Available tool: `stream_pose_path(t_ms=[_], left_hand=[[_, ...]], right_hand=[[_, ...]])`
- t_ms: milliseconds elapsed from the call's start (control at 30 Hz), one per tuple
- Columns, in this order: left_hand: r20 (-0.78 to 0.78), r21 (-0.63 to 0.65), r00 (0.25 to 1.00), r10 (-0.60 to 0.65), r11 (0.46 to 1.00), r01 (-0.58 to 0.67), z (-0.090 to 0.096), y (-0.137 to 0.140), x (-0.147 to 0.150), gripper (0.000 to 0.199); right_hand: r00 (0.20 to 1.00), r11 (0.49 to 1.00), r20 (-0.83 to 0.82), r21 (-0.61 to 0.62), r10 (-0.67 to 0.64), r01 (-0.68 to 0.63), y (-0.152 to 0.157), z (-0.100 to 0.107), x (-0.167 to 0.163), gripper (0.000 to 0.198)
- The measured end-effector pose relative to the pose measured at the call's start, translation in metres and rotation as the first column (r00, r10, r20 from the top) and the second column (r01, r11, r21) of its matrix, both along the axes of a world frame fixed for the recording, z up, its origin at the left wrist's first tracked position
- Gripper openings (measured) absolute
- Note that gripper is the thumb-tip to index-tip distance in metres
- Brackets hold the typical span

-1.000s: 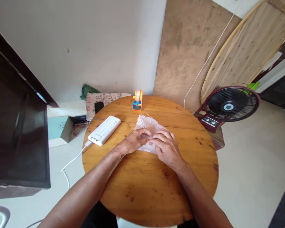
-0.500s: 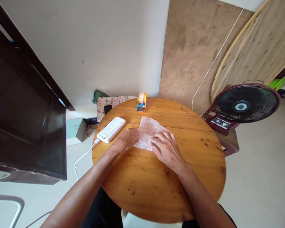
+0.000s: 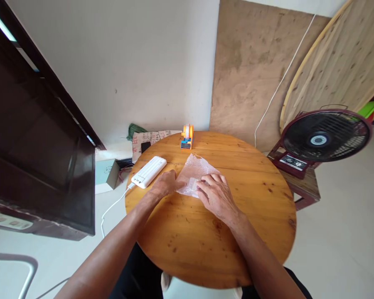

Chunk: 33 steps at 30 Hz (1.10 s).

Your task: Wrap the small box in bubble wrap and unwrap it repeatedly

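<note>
Centrally, both bare hands meet a crumpled sheet of clear, pinkish bubble wrap [image 3: 195,166] that lies flat near the middle of a round, orange-brown wooden worktop [image 3: 193,241]. At the sheet's left edge, the left hand [image 3: 167,182] is curled with its thumb against the plastic; whether the fingers pinch it cannot be told, since they are hidden. Over the sheet's right side, the right hand [image 3: 216,193] rests palm down, fingers bent and slightly spread, but their grip on the plastic cannot be made out. Just beside the left hand, a white, rounded rectangular power bank [image 3: 149,171] lies at a slant, a white cable [image 3: 112,205] plugged into its near end and hanging over the worktop's edge. Beyond the wrap, near the far rim, stands an orange-and-blue plastic tape dispenser [image 3: 187,139]. Past the left rim are a printed, pale brown sack [image 3: 137,151] and, lower, a pale green box [image 3: 106,174]. To the right, a round, black-grilled fan with a maroon base [image 3: 326,137] sits on a low wooden stand [image 3: 311,187]. Behind, a brown plywood board [image 3: 243,62] leans by the wall.
</note>
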<state>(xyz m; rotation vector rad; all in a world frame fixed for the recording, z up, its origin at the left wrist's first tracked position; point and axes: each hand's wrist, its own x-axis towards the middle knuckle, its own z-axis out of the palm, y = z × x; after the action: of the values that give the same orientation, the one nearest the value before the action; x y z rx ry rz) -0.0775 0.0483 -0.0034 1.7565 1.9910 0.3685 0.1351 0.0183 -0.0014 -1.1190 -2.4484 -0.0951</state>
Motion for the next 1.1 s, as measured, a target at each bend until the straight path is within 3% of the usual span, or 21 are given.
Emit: stream_pose_path(t_ms=[200,433,567,700,1100], left_hand=[[0.130,-0.033,0.991,-0.026,0.999,0.031,-0.002,0.004,0.007,0.015],[0.321,0.009,0.947,-0.008,1.000,0.006,0.006,0.002,0.036,0.015],[0.439,-0.075,0.898,0.016,0.997,0.019,0.008,0.003,0.047,0.011],[0.538,-0.151,0.843,0.030,0.987,0.060,0.010,0.003,0.045,0.006],[0.657,-0.116,0.751,0.068,0.993,0.012,0.008,0.001,0.033,0.009]], right_hand=[[1.000,1.000,0.000,0.006,-0.002,0.002,-0.001,0.000,0.000,0.016],[1.000,1.000,-0.023,0.005,-0.003,0.003,0.000,-0.003,0.000,0.018],[0.999,1.000,-0.041,-0.017,-0.008,0.007,0.001,-0.004,0.001,0.019],[0.999,0.999,-0.033,-0.033,0.000,-0.001,0.002,-0.005,0.001,0.019],[0.999,0.998,0.035,-0.052,-0.025,0.027,-0.003,0.006,-0.001,0.019]])
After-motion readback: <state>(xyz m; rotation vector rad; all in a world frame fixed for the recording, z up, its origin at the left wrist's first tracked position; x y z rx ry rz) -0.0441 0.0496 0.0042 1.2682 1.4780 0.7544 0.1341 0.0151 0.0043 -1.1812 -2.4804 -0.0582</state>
